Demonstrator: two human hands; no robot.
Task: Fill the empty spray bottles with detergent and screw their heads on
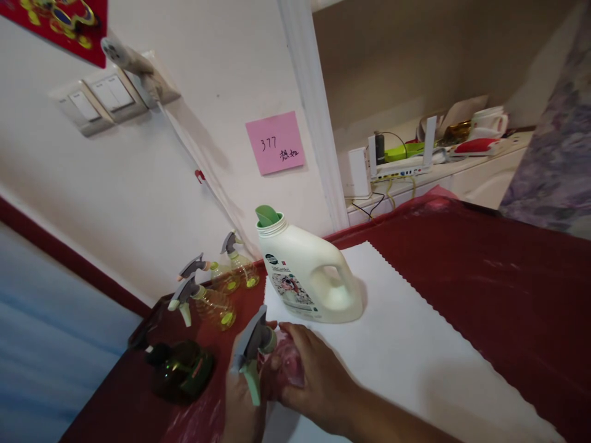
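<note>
Low in the middle, a spray bottle (252,344) with a grey and pale green trigger head is held between my two hands, its head tilted. My left hand (237,394) is closed round its near left side, partly behind the trigger. From the right, my right hand (318,375) curls its fingers round the pinkish, see-through body; whether that pink is the bottle itself or something on it, I cannot tell. Just beyond my hands a cream detergent jug (307,271) stands upright without a cap, a green spout showing in its neck.
Left of the jug are several clear spray bottles (215,307) with grey triggers. Nearer stands a dark green bottle (180,369). White paper (397,344) covers part of the dark red table (462,264). A white router (401,166) sits on the shelf behind; a pink note (276,143) is on the wall.
</note>
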